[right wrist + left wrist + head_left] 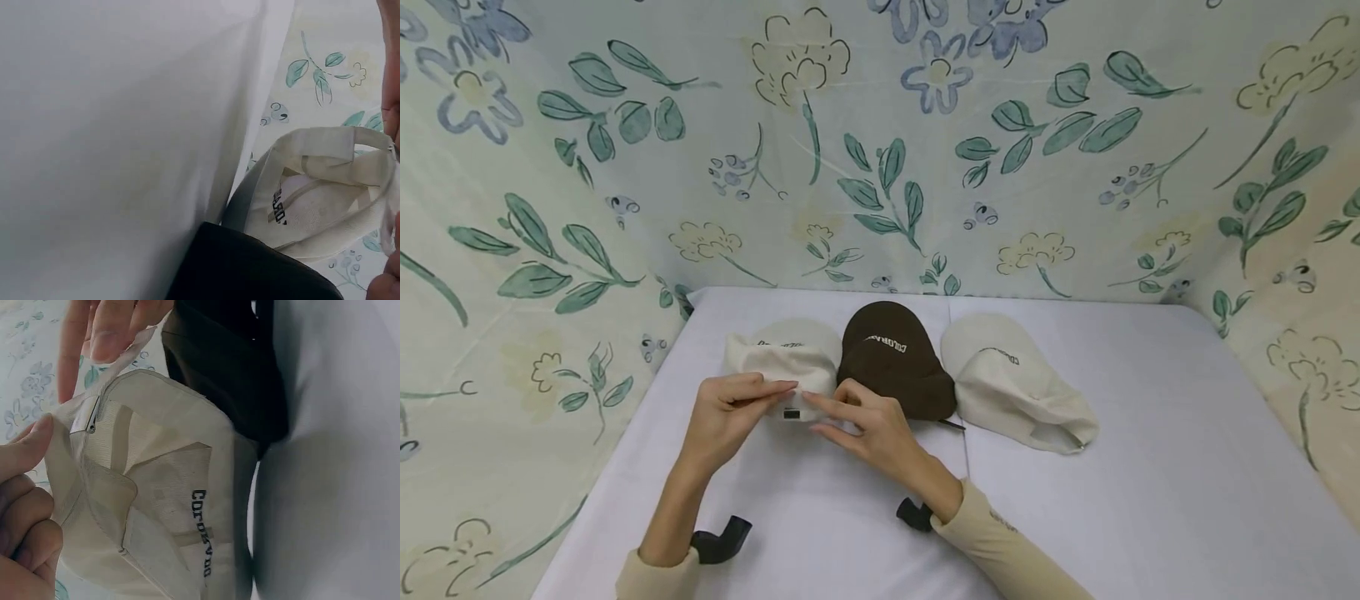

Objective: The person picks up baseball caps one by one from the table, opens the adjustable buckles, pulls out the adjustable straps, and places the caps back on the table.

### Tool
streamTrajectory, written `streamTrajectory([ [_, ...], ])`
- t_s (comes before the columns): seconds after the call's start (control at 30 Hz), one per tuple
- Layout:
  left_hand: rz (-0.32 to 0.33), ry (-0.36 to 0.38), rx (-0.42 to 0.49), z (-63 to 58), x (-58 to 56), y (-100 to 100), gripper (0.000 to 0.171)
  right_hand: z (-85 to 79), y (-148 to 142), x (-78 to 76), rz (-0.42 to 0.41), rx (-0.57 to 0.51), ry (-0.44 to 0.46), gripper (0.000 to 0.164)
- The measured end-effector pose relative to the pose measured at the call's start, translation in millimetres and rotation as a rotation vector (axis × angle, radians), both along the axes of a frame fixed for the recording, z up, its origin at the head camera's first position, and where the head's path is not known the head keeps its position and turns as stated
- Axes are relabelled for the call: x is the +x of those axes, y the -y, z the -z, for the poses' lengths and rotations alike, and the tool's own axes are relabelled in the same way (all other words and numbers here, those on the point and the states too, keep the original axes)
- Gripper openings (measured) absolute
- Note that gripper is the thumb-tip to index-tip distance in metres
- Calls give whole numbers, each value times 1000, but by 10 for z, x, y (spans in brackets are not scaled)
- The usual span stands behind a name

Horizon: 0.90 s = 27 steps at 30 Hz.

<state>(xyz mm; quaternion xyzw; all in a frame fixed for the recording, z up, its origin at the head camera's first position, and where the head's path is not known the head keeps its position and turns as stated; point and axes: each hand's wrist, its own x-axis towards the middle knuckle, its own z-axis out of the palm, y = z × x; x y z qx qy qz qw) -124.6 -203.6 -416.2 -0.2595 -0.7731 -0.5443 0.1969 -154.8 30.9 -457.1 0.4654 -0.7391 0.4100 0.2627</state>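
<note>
A cream baseball cap [782, 358] stands at the left of a row of caps, its back opening facing me. In the left wrist view its back strap [128, 359] runs through a metal buckle [86, 415], and dark lettering shows inside. My left hand [730, 412] pinches the cap's back edge beside the buckle, thumb on the near side. From the right, my right hand [872, 425] holds the strap's end between thumb and fingers. Only parts of the left hand [391, 81] and right hand [384, 278] enter the right wrist view.
A dark brown cap [891, 358] with white lettering touches the cream cap's right side. Beyond it lies another cream cap [1015, 383]. All rest on a white-covered table [1150, 483] before a floral cloth [880, 108]. Black curved pieces [722, 542] sit by both wrists.
</note>
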Motion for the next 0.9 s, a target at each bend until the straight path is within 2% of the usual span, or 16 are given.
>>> streamTrajectory([
  [0.13, -12, 9, -31, -195, 14, -47, 22, -84, -14, -13, -4, -83, -87, 38],
  [0.37, -35, -9, -48, -435, 39, -105, 23, -201, -40, -28, -45, -198, -127, 33],
  [0.5, -38, -34, -27, -526, 60, -117, 25, -238, -36, -32, -48, -246, -142, 30],
  [0.9, 33, -92, -4, -729, 38, -196, 31, -357, -99, -30, -50, -326, -113, 26],
])
